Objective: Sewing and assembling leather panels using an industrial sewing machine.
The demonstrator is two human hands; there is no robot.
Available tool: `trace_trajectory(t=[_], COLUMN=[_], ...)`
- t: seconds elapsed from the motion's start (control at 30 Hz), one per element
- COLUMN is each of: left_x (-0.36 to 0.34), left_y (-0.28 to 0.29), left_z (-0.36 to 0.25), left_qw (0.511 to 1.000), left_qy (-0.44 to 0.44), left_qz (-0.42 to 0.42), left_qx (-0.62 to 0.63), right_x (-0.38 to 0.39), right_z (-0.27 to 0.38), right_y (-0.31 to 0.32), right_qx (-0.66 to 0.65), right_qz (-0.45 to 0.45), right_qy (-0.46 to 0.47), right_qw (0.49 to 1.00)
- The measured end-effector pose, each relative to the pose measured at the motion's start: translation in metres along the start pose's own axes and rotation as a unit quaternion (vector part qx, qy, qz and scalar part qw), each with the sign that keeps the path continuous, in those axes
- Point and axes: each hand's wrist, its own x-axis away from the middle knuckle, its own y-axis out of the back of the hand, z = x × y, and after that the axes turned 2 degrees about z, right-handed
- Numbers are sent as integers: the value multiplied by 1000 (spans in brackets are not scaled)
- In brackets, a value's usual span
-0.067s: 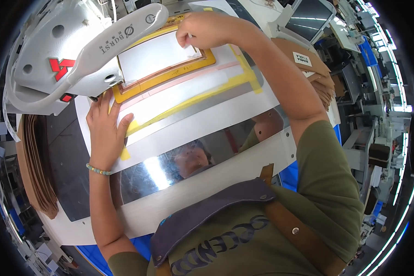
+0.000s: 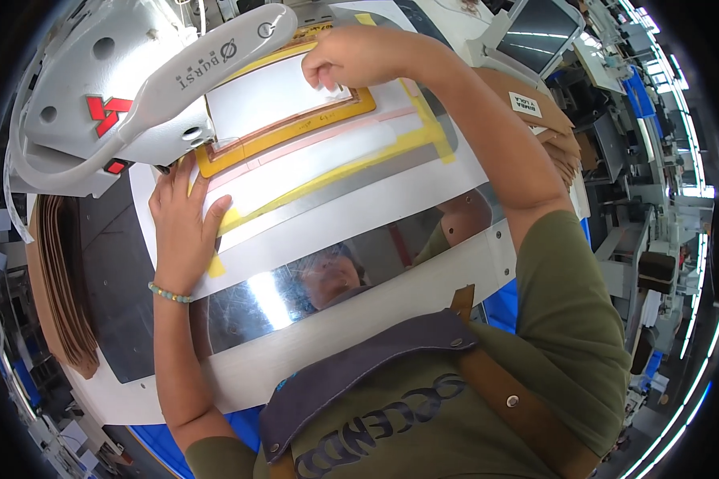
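My left hand lies flat with its fingers spread, pressing on a white sheet by the near left corner of a yellow frame. Inside that frame, edged with thin brown strips, lies a white panel. Over the panel's right part, my right hand has its fingers drawn together in a pinch. Something small and pale shows at its fingertips, too little to name. Yellow tape and a pink strip run along the sheet in front of the frame.
A white sewing machine head and grey lamp arm overhang the work at left. Brown pieces are stacked at far left, more brown pieces at right. A shiny metal plate lies nearest me. A tilted screen stands far right.
My right hand has shifted very slightly left and down over the white panel. My left hand stays in place.
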Motion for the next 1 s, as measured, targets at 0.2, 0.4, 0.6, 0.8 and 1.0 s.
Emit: trace_trajectory(t=[0.2,0.4,0.6,0.8,1.0], left_x=[1,1,0,-1,-2], left_y=[-1,3,0,-3,4], left_z=[0,0,-3,-6,-2], left_qw=[1000,1000,999,997,997], left_qy=[4,9,7,0,2], left_qz=[-6,-7,-16,-56,-50], left_qx=[7,14,30,53,64], right_x=[3,-17,-47,-61,18], right_z=[11,6,42,80,91], right_y=[-17,-13,-36,-58,-38], right_qx=[150,121,-301,-435,-111], right_qz=[43,-117,59,83,-142], right_qy=[-5,25,93,44,178], right_qw=[988,985,947,896,967])
